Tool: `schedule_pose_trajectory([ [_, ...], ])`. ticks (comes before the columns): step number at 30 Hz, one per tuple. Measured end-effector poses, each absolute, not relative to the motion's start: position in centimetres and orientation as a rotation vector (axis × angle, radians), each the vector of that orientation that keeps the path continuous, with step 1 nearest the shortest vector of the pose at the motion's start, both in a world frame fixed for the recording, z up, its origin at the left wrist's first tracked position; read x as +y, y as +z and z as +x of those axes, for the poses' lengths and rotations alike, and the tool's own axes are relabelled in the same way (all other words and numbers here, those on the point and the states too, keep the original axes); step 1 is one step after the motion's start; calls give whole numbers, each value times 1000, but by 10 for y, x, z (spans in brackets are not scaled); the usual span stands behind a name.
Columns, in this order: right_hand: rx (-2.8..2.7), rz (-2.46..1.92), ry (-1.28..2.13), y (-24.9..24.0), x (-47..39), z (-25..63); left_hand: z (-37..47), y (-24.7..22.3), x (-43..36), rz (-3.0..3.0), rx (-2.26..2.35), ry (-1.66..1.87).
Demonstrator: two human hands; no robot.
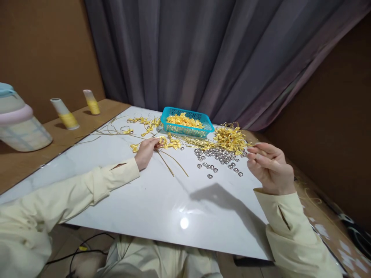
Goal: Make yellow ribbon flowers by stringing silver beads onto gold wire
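My left hand [147, 153] is closed on a yellow flower piece [171, 143] with gold wire stems [166, 164] pointing toward me. Raised at the right, my right hand [268, 166] has its fingertips pinched together; whatever they hold, if anything, is too small to make out. Just beyond it lies a bunch of yellow ribbon flowers [230, 139], its gold stems reaching left. Many silver heart-shaped beads [220, 154] are scattered in front of the bunch. Behind them stands a turquoise basket [188, 133] filled with yellow pieces [185, 121].
Two spools of yellow thread [67, 116] [92, 104] stand at the left beside a large cup [23, 123]. Loose yellow flowers and wires [145, 122] lie left of the basket. A grey curtain [188, 54] hangs behind the white tabletop [139, 204].
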State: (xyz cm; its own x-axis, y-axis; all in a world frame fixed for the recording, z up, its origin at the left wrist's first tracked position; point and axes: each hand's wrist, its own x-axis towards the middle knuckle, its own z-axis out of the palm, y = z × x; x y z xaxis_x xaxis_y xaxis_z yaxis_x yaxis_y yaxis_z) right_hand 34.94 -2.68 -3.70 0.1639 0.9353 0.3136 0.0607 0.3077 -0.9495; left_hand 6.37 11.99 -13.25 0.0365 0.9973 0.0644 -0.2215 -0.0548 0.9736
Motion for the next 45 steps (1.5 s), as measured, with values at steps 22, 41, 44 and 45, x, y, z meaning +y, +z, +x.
schedule_pose_trajectory([
  [22,-1678,-1381,1012,-30,-41,297,70,-109,45,1485,556,693],
  [41,-1938,-1077,685,-64,-29,276,66,-107,39,1580,348,521],
  [44,-1843,-1083,1012,-66,-27,273,66,-108,39,1670,312,525],
  [45,-1805,-1096,1072,-66,-27,272,66,-109,39,1706,307,537],
])
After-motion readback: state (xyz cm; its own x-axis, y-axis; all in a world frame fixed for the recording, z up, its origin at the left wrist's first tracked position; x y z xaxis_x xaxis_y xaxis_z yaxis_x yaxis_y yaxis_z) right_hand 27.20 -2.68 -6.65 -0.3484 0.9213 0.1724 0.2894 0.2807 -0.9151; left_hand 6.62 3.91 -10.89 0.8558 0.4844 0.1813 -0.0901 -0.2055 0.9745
